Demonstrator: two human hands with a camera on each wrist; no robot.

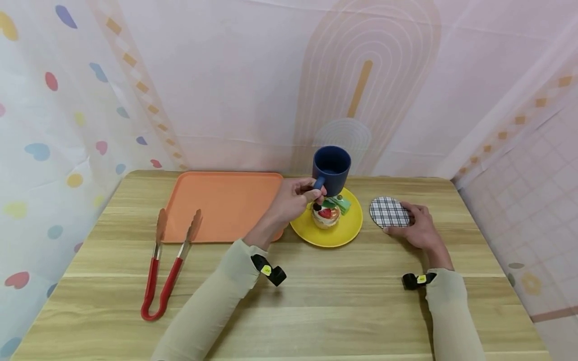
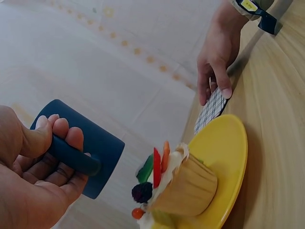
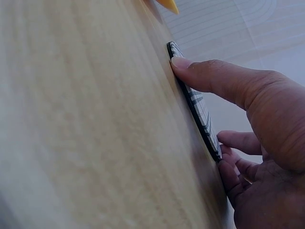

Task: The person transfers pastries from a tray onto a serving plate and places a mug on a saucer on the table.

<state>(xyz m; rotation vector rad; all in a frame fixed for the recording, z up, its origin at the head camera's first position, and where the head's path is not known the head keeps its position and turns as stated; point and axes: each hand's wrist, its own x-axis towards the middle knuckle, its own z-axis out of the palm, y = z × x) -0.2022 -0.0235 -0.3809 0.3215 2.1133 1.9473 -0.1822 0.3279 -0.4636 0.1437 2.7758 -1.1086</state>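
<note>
A dark blue mug [image 1: 331, 170] hangs upright over the back of the yellow plate [image 1: 347, 233], its handle held in the curled fingers of my left hand [image 1: 293, 200]. In the left wrist view the thumb and fingers wrap the mug's handle [image 2: 71, 155]. Below it on the plate sit a fruit-topped tart [image 2: 186, 186] and a green piece [image 1: 344, 204], partly hidden. To the right, my right hand [image 1: 420, 225] grips a round checked coaster [image 1: 388, 212] by its edge. The right wrist view shows the thumb and fingers at separate spots on the coaster's rim, close to the tabletop.
An orange tray [image 1: 221, 208] lies at the back left, behind my left forearm. Red-handled tongs [image 1: 164, 286] lie spread, their tips over the tray's front edge. A fabric backdrop [image 1: 239, 85] rises behind the wooden table [image 1: 343, 301].
</note>
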